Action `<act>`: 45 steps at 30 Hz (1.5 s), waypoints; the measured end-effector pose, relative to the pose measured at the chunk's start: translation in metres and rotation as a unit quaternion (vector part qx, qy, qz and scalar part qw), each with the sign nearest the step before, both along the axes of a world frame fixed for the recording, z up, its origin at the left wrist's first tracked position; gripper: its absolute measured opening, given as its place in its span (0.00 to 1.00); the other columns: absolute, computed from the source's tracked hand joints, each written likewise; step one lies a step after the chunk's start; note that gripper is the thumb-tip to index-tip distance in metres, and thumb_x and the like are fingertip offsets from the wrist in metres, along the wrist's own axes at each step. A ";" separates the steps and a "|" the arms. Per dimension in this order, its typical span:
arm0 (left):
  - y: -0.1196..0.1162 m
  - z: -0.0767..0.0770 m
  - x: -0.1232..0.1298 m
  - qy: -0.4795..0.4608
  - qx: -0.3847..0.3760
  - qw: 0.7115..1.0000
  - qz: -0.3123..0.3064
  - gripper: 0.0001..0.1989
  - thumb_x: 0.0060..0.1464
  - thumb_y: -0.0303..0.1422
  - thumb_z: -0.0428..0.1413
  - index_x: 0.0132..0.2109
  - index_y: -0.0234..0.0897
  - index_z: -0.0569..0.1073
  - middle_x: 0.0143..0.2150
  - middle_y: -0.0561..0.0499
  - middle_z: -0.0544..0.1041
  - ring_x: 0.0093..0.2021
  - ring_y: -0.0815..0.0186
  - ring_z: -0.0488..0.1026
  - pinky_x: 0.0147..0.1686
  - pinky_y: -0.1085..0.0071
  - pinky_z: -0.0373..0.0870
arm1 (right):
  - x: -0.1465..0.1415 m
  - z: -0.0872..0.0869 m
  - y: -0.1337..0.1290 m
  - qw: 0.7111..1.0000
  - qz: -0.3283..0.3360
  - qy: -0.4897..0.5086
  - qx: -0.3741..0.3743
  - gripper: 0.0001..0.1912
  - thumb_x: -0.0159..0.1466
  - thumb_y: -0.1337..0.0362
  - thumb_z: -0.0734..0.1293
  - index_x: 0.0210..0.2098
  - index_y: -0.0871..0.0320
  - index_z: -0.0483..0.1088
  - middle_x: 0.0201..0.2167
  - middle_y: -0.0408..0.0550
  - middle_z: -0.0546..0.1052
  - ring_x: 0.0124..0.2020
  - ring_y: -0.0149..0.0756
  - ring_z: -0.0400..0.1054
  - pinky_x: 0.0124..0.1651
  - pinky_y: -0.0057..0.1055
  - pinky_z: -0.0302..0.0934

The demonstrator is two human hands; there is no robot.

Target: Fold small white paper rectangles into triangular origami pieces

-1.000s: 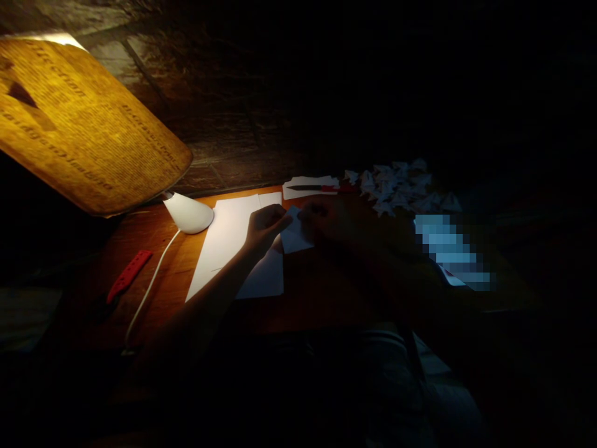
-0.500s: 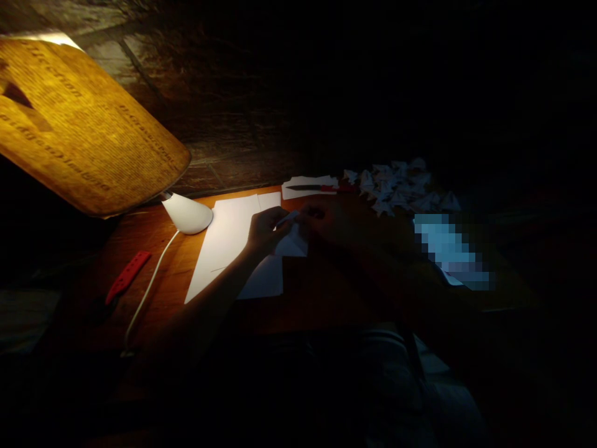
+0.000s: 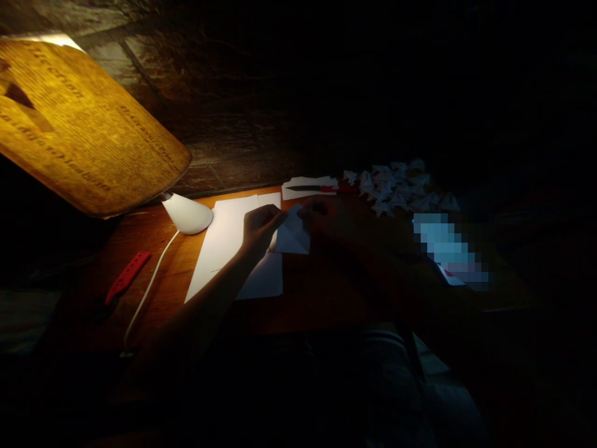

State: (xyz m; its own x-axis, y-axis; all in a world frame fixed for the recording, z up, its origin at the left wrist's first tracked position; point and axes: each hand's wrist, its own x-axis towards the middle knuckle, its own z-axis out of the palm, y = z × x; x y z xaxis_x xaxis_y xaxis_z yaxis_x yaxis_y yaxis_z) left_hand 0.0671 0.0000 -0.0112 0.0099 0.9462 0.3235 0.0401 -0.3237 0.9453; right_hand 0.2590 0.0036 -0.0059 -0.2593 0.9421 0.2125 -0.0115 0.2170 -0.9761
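Observation:
A small piece of white paper (image 3: 293, 235) with crease lines hangs between my two hands above the table. My left hand (image 3: 259, 225) pinches its upper left edge between thumb and fingers. On the other side, my right hand (image 3: 321, 218) is closed at the paper's upper right edge, mostly in shadow. Beneath my left hand and forearm lie white paper sheets (image 3: 219, 249), partly covered by them. Behind my hands, a knife (image 3: 308, 188) with a dark blade and red handle rests across a small stack of white paper (image 3: 298, 180).
Several folded white paper pieces (image 3: 396, 186) are heaped at the back right. A phone (image 3: 450, 252) with a lit screen lies to the right. At left stand a lamp (image 3: 189, 214) with its cord (image 3: 152, 283) and a large printed shade (image 3: 93, 124). A red-handled tool (image 3: 128, 277) lies near the cord.
My left hand has shifted slightly left. The paper between my hands is spread wider and flatter, with more of its face showing; my right hand has barely moved.

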 end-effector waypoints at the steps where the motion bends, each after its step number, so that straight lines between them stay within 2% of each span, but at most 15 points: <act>1: 0.000 -0.001 0.000 -0.003 0.001 1.000 0.005 0.20 0.45 0.42 0.72 0.21 0.37 0.71 0.19 0.56 0.64 0.23 0.73 0.59 0.23 0.73 0.51 | 0.000 0.000 0.000 1.000 0.004 -0.002 -0.001 0.18 0.64 0.48 0.73 0.28 0.54 0.70 0.26 0.42 0.74 0.29 0.34 0.67 0.36 0.34 0.66; 6: 0.003 -0.004 -0.001 -0.025 0.001 0.999 0.022 0.20 0.45 0.42 0.72 0.22 0.37 0.71 0.20 0.57 0.65 0.22 0.74 0.58 0.23 0.74 0.50 | 0.003 0.000 0.005 1.000 -0.002 -0.013 0.012 0.20 0.62 0.48 0.75 0.25 0.55 0.70 0.25 0.43 0.74 0.29 0.34 0.67 0.37 0.34 0.65; 11: 0.004 -0.007 -0.001 -0.054 -0.025 0.998 -0.001 0.18 0.46 0.42 0.70 0.24 0.37 0.73 0.22 0.55 0.68 0.24 0.73 0.63 0.24 0.74 0.57 | 0.005 -0.005 0.007 0.999 -0.037 -0.018 0.008 0.21 0.62 0.46 0.74 0.27 0.55 0.71 0.25 0.43 0.74 0.29 0.34 0.65 0.33 0.32 0.61; 14: 0.005 -0.008 -0.002 -0.065 -0.021 0.998 -0.005 0.16 0.45 0.40 0.70 0.25 0.37 0.72 0.24 0.55 0.70 0.25 0.72 0.65 0.26 0.74 0.60 | 0.006 -0.006 0.008 0.999 -0.043 -0.017 0.012 0.19 0.62 0.48 0.74 0.28 0.55 0.72 0.27 0.44 0.75 0.30 0.34 0.66 0.34 0.32 0.62; 19: 0.006 -0.006 -0.004 -0.032 -0.002 0.999 0.030 0.17 0.46 0.39 0.69 0.23 0.37 0.70 0.21 0.57 0.65 0.23 0.74 0.58 0.23 0.74 0.53 | 0.005 -0.009 0.009 0.999 -0.039 -0.011 0.026 0.18 0.62 0.47 0.74 0.28 0.56 0.72 0.28 0.44 0.75 0.31 0.34 0.66 0.35 0.33 0.61; 22: 0.007 -0.005 -0.005 -0.018 0.011 0.999 0.041 0.18 0.47 0.39 0.69 0.23 0.38 0.68 0.20 0.58 0.62 0.23 0.73 0.56 0.23 0.73 0.52 | 0.005 -0.008 0.008 0.998 -0.037 -0.033 0.023 0.19 0.60 0.49 0.75 0.26 0.56 0.71 0.26 0.43 0.74 0.30 0.34 0.65 0.34 0.32 0.60; 26: 0.008 -0.004 -0.006 -0.034 0.007 0.999 0.002 0.18 0.47 0.39 0.68 0.22 0.38 0.67 0.21 0.57 0.63 0.24 0.72 0.58 0.24 0.73 0.55 | 0.007 -0.006 0.007 0.998 -0.037 -0.045 0.033 0.16 0.60 0.54 0.74 0.24 0.56 0.70 0.24 0.42 0.72 0.29 0.34 0.64 0.36 0.33 0.60; 29: 0.005 -0.001 -0.006 -0.036 -0.005 0.998 -0.051 0.17 0.47 0.42 0.67 0.25 0.38 0.71 0.23 0.55 0.66 0.25 0.71 0.63 0.25 0.73 0.58 | 0.007 -0.004 0.005 0.998 -0.020 -0.047 0.037 0.13 0.60 0.57 0.73 0.25 0.56 0.71 0.26 0.43 0.74 0.30 0.34 0.66 0.36 0.33 0.61; 34: -0.003 0.002 -0.002 0.045 -0.051 0.993 -0.100 0.20 0.46 0.47 0.71 0.28 0.37 0.74 0.21 0.55 0.68 0.22 0.71 0.63 0.21 0.74 0.55 | 0.006 -0.003 0.002 0.996 0.010 -0.071 0.048 0.14 0.59 0.54 0.75 0.26 0.57 0.73 0.26 0.44 0.76 0.30 0.35 0.67 0.34 0.32 0.61; 39: -0.006 0.003 -0.002 0.056 -0.035 0.994 -0.090 0.21 0.46 0.46 0.72 0.26 0.36 0.73 0.21 0.55 0.69 0.22 0.71 0.62 0.22 0.74 0.55 | 0.003 -0.003 0.001 0.996 -0.003 -0.072 0.054 0.18 0.60 0.49 0.75 0.29 0.57 0.73 0.27 0.45 0.77 0.29 0.34 0.67 0.31 0.30 0.60; 45: 0.000 0.001 -0.005 0.071 0.022 0.995 -0.065 0.24 0.47 0.44 0.72 0.22 0.37 0.67 0.20 0.58 0.62 0.23 0.72 0.59 0.24 0.74 0.55 | 0.005 -0.003 0.004 0.988 -0.033 -0.109 0.104 0.19 0.60 0.48 0.77 0.28 0.57 0.76 0.28 0.47 0.79 0.30 0.35 0.68 0.33 0.31 0.60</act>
State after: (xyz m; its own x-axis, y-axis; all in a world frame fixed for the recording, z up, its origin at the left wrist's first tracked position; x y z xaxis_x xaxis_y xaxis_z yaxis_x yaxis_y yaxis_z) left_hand 0.0623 -0.0001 -0.0099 0.1794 0.9186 0.3521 0.1277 -0.3766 0.9175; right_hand 0.2642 0.0073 -0.0086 -0.2603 0.9003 0.3488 0.2157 0.4063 -0.8879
